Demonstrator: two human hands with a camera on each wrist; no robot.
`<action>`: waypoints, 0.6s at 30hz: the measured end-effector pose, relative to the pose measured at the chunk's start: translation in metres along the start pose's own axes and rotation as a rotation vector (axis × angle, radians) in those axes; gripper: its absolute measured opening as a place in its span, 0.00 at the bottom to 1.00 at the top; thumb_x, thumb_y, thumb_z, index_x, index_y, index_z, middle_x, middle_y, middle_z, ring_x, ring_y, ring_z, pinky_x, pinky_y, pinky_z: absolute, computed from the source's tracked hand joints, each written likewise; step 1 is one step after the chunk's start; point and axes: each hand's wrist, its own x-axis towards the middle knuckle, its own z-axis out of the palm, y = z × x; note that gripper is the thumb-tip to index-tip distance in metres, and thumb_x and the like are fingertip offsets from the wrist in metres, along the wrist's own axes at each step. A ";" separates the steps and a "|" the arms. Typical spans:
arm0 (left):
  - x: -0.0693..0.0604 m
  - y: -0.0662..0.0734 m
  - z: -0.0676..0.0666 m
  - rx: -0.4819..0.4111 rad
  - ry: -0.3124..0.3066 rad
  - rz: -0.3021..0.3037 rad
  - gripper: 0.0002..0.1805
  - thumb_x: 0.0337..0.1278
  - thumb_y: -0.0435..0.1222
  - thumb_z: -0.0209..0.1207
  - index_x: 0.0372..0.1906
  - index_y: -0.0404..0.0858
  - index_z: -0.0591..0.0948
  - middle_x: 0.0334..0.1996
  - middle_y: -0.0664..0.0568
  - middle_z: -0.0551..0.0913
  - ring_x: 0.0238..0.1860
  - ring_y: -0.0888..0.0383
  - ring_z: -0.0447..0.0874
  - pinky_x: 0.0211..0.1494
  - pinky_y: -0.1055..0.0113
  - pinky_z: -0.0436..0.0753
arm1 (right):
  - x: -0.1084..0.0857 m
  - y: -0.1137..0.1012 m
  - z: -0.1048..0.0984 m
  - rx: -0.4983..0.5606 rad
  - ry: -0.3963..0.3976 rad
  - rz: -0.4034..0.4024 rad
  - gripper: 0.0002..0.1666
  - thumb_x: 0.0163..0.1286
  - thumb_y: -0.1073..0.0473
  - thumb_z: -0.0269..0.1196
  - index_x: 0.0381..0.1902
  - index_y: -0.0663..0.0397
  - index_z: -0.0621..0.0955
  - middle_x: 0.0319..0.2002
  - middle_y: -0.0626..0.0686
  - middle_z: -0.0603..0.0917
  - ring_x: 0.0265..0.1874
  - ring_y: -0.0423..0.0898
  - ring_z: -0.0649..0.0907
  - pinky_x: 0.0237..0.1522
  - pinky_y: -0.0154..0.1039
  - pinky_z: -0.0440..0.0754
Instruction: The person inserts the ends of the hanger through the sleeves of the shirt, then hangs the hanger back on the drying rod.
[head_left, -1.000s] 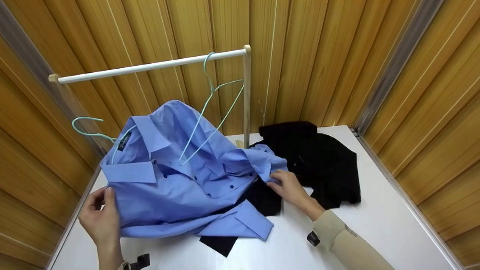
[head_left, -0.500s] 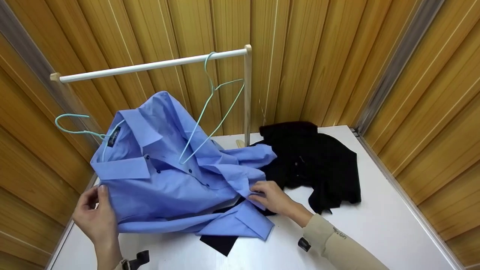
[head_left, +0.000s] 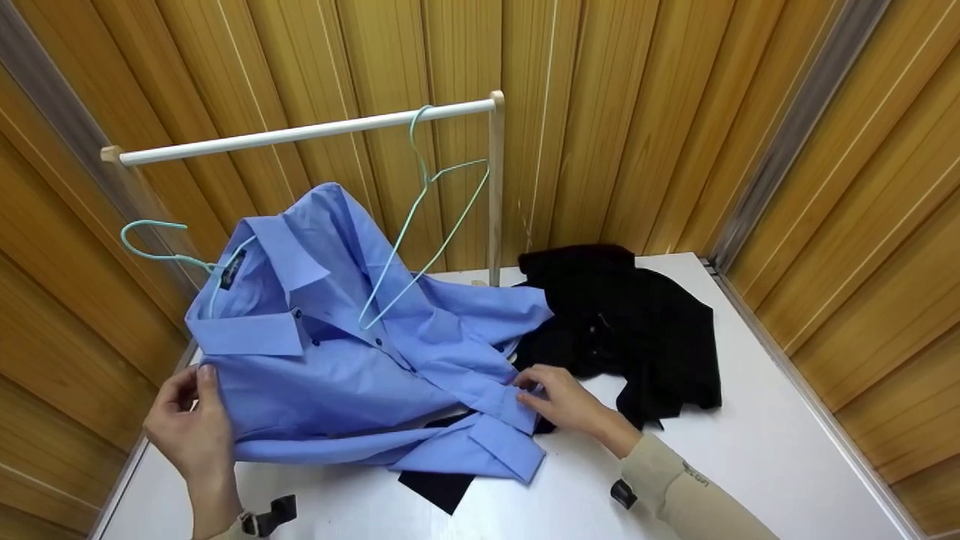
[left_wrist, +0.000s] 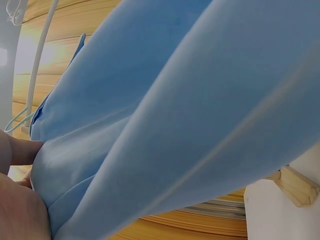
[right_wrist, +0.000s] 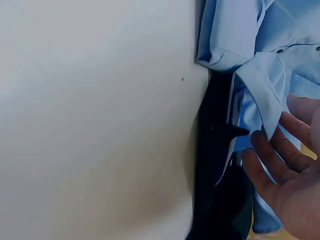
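Shirt shifted leftward, hands holding it (right seemingly loosely, in wrist view only).

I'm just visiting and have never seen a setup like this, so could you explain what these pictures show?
There is no machine at work: a person is using two bare hands. The wide picture comes from a camera worn on the head, looking down; the others come from one on each wrist. The left-wrist picture is mostly filled by a blue shirt; the right-wrist one shows fingers at its edge.

The left hand grips the shirt near its collar, where the hook of a pale green hanger sticks out. The right hand touches the shirt lower down; whether it pinches the fabric is hard to tell. Black clothing lies on the white table, some of it under the shirt. A second hanger hangs on the rack.
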 end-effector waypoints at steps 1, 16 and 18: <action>0.000 0.000 0.000 0.000 -0.003 0.006 0.11 0.68 0.30 0.62 0.47 0.23 0.85 0.31 0.69 0.78 0.35 0.65 0.76 0.39 0.76 0.74 | -0.002 0.001 -0.002 0.000 0.008 0.004 0.09 0.73 0.64 0.67 0.47 0.63 0.84 0.42 0.54 0.85 0.42 0.48 0.85 0.44 0.45 0.85; 0.014 0.001 0.004 0.008 -0.034 0.000 0.13 0.71 0.31 0.60 0.48 0.22 0.84 0.30 0.67 0.78 0.35 0.64 0.75 0.39 0.75 0.74 | -0.029 0.021 -0.033 -0.024 0.096 0.110 0.06 0.73 0.63 0.66 0.42 0.60 0.86 0.39 0.47 0.85 0.38 0.44 0.84 0.36 0.38 0.83; 0.017 0.002 0.004 0.010 -0.038 -0.003 0.13 0.71 0.32 0.60 0.48 0.22 0.84 0.31 0.66 0.78 0.35 0.64 0.74 0.40 0.74 0.74 | -0.033 0.024 -0.037 -0.028 0.111 0.132 0.05 0.73 0.62 0.66 0.42 0.60 0.86 0.39 0.46 0.85 0.39 0.43 0.84 0.36 0.38 0.83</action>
